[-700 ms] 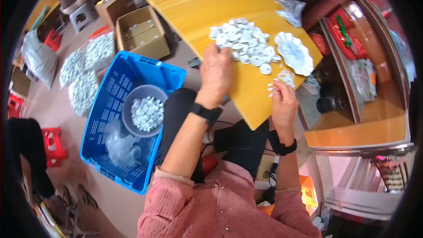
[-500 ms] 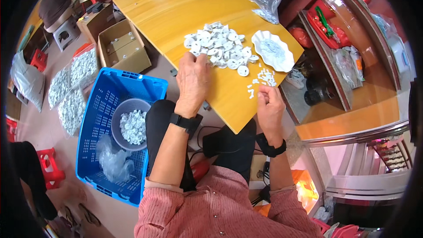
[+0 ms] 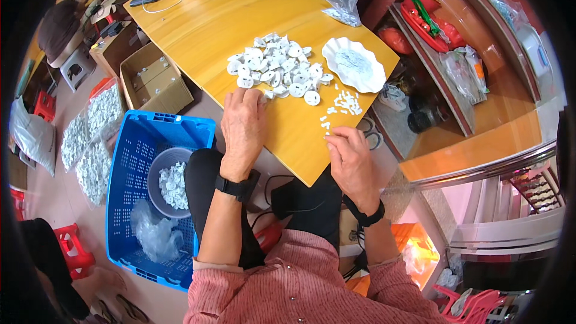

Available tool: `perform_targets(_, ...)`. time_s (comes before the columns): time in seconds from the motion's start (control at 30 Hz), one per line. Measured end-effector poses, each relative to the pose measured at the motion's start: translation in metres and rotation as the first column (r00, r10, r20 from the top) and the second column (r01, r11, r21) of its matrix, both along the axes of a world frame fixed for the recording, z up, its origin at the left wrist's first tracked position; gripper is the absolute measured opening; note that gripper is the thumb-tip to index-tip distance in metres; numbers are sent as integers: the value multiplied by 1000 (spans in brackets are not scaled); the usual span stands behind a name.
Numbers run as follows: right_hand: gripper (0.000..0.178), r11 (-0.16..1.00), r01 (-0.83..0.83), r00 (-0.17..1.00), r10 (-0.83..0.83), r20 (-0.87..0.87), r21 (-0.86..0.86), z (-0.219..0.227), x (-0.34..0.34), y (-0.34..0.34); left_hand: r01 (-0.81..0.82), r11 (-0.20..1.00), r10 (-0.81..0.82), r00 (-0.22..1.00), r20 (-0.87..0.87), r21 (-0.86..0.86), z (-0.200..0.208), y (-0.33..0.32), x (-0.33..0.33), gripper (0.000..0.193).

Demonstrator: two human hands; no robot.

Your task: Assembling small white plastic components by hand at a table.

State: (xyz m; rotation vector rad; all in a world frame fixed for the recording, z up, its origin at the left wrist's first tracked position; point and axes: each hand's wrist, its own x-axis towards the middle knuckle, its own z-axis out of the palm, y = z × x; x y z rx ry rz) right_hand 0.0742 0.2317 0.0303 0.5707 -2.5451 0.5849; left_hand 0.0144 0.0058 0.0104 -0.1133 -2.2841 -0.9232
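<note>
A pile of white round plastic parts with holes (image 3: 282,67) lies on the yellow wooden table (image 3: 288,144). My left hand (image 3: 243,125) is at the pile's near left edge, its fingers curled together; whatever they hold is hidden. To the right, small white plastic pieces (image 3: 347,103) lie in a loose cluster, with a few strays nearer me. Over the table's right edge, my right hand (image 3: 353,165) has thumb and forefinger brought together by a stray piece. A small white speck shows at its fingertips. A white scalloped dish (image 3: 373,78) holding small pale bits stands behind the cluster.
At my left, a blue plastic crate (image 3: 129,198) holds a grey bowl (image 3: 155,183) of white parts and a clear bag (image 3: 157,231). Scissors handles (image 3: 373,138) show beside the table's right edge. An open carton (image 3: 157,84) and filled bags (image 3: 96,162) stand on the floor.
My right hand has moved from the small-piece cluster toward the nearer strays, its fingers now pointing left. The left hand stays by the pile's near left edge. The whole view has shifted slightly.
</note>
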Motion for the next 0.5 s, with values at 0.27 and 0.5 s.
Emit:
perform_targets(0.27, 25, 997, -28, 999, 31, 44, -66, 3, 9, 3, 57, 989, -50, 997, -55, 139, -10, -4, 9, 18)
perform_targets(0.5, 29, 987, -146, 989, 145, 28, 67, 4, 18, 11, 293, 375, -416, 901, -123, 880, -6, 2, 30, 11)
